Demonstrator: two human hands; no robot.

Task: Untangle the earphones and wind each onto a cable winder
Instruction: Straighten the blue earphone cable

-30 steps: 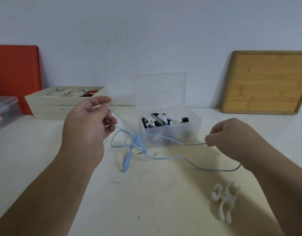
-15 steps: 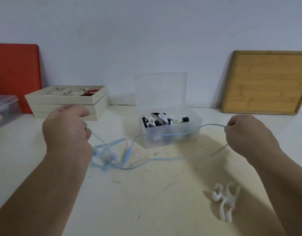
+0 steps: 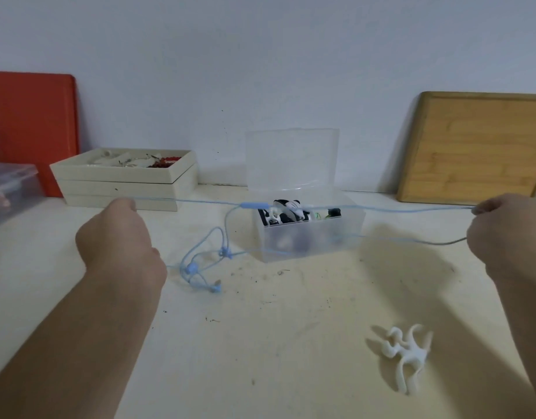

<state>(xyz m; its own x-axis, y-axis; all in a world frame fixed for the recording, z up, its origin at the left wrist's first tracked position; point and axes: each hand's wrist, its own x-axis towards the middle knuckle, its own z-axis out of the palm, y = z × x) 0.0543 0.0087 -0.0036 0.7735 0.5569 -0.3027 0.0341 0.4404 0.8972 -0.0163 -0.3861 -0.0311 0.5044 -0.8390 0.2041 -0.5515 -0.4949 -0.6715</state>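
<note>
both fists, left hand (image 3: 115,234) mid-left and right hand (image 3: 511,234) at the right edge, hide their fingertips gripping the blue earphone cable (image 3: 200,203). its tangle (image 3: 200,264) blurs at centre-left. since 0.5 s ago the hands spread, pulling it taut. white cable winder (image 3: 407,355) lies lower right.

Two hands, the left hand (image 3: 115,234) and the right hand (image 3: 508,234); one blue earphone cable (image 3: 206,204); one white cable winder (image 3: 407,355); one clear lidded box (image 3: 309,237); one stack of cream trays (image 3: 124,182); one wooden board (image 3: 475,149); one red board (image 3: 34,125); one clear bin (image 3: 9,186) at the left edge.
</note>
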